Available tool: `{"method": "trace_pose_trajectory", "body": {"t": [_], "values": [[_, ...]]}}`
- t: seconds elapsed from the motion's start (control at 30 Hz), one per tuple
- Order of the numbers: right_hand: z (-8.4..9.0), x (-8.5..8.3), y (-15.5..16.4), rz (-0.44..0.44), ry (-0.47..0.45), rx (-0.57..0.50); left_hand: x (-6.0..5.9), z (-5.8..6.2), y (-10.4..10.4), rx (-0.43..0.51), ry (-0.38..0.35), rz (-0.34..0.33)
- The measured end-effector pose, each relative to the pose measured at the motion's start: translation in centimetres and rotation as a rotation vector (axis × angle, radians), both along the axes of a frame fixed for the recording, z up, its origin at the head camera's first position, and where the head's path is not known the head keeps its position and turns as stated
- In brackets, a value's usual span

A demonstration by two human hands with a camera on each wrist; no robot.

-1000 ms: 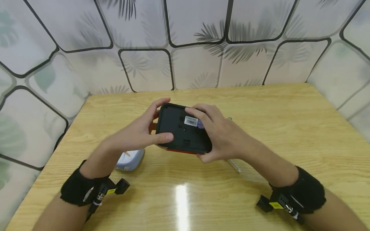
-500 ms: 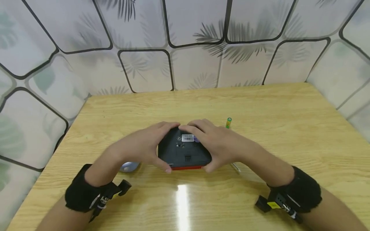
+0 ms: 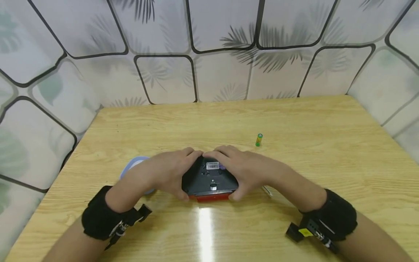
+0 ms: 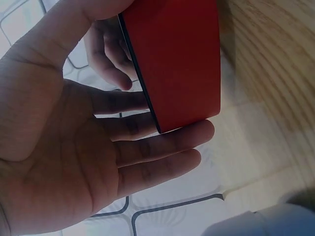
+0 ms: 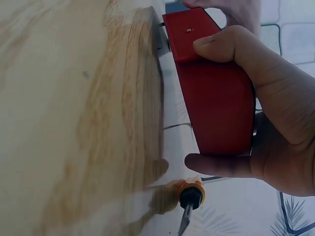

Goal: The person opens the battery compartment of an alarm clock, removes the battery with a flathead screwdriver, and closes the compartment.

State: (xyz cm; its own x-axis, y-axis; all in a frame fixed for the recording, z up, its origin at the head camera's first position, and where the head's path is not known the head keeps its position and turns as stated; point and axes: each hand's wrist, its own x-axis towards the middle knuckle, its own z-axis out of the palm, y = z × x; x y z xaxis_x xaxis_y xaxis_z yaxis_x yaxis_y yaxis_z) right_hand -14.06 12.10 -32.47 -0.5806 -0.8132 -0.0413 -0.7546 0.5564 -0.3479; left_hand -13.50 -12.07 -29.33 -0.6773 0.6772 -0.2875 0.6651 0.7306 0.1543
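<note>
Both hands hold a red box-like device with a black underside (image 3: 209, 178), turned so the underside with its barcode label faces up. My left hand (image 3: 171, 171) grips its left side, the thumb at the near edge and fingers along the far side. On the right side my right hand (image 3: 247, 171) grips likewise, its thumb pressed on the red casing (image 5: 214, 105) in the right wrist view. The device is low over the table; small parts stick out from it towards the wood, and I cannot tell whether they touch.
A green battery (image 3: 259, 139) stands beyond the right hand. Near the right forearm lies a screwdriver (image 5: 191, 196), its metal shaft (image 3: 267, 190) partly hidden in the head view. A light blue rounded object (image 3: 132, 165) sits behind the left wrist. Patterned walls edge the wooden table (image 3: 311, 145).
Both hands have lowered the device towards the table and nearer to me, levelling its black underside. The battery and more of the light blue object have come into sight.
</note>
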Motion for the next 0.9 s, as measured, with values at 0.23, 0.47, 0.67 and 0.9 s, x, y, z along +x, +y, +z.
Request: {"method": "trace_pose_trajectory", "body": {"t": [0.23, 0.47, 0.67, 0.9], "values": [[-0.3, -0.2, 0.0, -0.012, -0.065, 0.054, 0.0, -0.3, 0.3, -0.018, -0.006, -0.002], [-0.4, -0.1, 0.0, -0.023, -0.092, 0.074, -0.1, -0.5, 0.5, -0.042, -0.027, 0.016], [0.1, -0.2, 0.3, -0.04, -0.133, 0.087, -0.4, 0.1, 0.0, -0.01, -0.069, -0.023], [0.6, -0.2, 0.5, -0.067, -0.174, 0.116, -0.5, 0.2, 0.0, 0.026, -0.111, -0.121]]}}
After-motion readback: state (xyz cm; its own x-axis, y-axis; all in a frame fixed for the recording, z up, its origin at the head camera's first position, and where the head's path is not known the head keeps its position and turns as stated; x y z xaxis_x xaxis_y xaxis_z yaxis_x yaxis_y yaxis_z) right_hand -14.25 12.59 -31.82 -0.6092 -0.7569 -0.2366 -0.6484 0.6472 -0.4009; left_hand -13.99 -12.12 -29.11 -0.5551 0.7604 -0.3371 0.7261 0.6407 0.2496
